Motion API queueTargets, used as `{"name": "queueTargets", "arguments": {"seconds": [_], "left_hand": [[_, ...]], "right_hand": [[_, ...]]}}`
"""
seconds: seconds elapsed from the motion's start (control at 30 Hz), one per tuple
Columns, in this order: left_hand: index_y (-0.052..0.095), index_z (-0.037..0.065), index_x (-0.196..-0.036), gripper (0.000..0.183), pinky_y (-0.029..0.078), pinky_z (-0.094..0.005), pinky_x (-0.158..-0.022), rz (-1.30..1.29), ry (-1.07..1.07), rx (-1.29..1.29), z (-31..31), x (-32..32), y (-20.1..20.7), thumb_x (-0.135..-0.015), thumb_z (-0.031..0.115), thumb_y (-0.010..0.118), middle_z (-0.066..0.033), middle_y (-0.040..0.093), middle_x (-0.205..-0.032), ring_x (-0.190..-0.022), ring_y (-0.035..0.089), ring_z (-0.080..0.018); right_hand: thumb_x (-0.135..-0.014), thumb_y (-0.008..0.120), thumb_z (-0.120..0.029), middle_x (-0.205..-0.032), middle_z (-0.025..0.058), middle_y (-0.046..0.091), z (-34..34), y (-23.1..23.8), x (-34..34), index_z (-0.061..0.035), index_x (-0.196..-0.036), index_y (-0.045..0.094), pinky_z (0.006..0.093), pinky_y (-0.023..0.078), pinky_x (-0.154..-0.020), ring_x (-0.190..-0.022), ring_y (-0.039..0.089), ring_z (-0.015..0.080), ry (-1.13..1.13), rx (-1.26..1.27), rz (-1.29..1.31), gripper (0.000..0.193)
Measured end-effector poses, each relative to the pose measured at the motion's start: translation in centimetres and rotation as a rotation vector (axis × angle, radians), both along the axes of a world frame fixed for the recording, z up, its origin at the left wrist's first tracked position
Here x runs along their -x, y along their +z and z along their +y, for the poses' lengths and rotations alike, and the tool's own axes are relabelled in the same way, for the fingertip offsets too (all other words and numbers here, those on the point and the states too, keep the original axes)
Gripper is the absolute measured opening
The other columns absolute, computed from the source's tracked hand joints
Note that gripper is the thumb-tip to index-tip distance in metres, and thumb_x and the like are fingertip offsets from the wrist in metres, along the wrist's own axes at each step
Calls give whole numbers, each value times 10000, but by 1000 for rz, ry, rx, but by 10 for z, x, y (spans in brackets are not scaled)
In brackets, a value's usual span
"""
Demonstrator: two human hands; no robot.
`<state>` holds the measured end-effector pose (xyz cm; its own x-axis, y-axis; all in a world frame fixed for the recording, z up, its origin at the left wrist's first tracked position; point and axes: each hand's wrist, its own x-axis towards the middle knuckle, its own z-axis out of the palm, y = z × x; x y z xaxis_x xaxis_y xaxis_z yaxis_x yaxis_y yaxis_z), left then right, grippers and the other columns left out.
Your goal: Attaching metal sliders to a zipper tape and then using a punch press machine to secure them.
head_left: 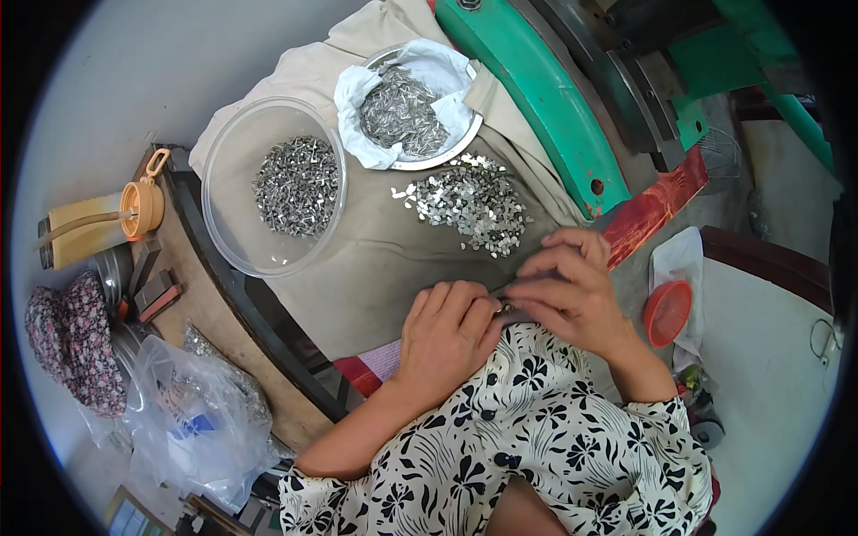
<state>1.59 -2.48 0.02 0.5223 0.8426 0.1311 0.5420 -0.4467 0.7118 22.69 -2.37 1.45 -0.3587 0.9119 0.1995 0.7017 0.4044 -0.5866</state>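
My left hand (447, 338) is curled near the cloth's front edge, its thumb and forefinger pinched together on a small dark metal piece (502, 306). The fingertips of my right hand (572, 295) meet the left ones there. Its thumb and forefinger close on the same spot, while the other fingers are bent and raised. Most of the piece is covered by fingers, so its shape cannot be made out. Just beyond my hands, a loose heap of small, flat, shiny metal pieces (478, 204) lies on the grey-brown cloth (357, 290).
A clear round tub (223, 214) of small metal parts stands at the left. Behind the heap is a metal bowl (474, 134), lined with white cloth and holding thin metal pins. A green machine frame (545, 98) rises at the right, with a red bowl (668, 313) nearby.
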Motion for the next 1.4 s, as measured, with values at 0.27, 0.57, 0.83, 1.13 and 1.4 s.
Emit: {"name": "queueTargets", "arguments": {"seconds": [0.27,0.57,0.83,1.13,1.4], "left_hand": [[594,40,-1066,395,469,-414,-789,-29,21,93,-3,5,0,-749,139,808,-122,567,-1101,-929,579,-326],[636,53,-993,271,447,-379,-755,-27,-4,34,2,0,-1,-765,123,764,-65,586,-1022,-889,572,-265],[651,74,-856,137,435,-349,-743,23,-2,-18,1,-2,1,-766,120,742,-23,595,-938,-850,567,-217],[668,76,-904,151,447,-348,-814,45,-100,-135,4,-6,-1,-765,120,710,-11,612,-965,-898,591,-187],[639,79,-907,178,451,-345,-815,38,-24,-8,3,-8,1,-757,112,730,-23,601,-966,-881,594,-209]], "right_hand": [[-677,806,-103,-991,19,639,46,-11,33,-82,-862,712,405,470,-827,-1021,566,281,8,-136,-16,208],[-676,735,-135,-1090,12,626,59,-2,41,-76,-794,674,430,431,-950,-1168,521,276,146,-170,-188,145],[-628,798,-107,-1071,-4,642,47,8,16,-106,-808,668,405,415,-882,-1108,559,267,99,-168,-54,222],[-700,786,-76,-977,34,637,-5,2,-4,-46,-838,654,377,490,-779,-894,611,254,89,45,65,194],[-704,760,-82,-963,34,641,-13,-3,1,-58,-882,694,403,519,-891,-878,624,237,98,-32,3,192]]}}
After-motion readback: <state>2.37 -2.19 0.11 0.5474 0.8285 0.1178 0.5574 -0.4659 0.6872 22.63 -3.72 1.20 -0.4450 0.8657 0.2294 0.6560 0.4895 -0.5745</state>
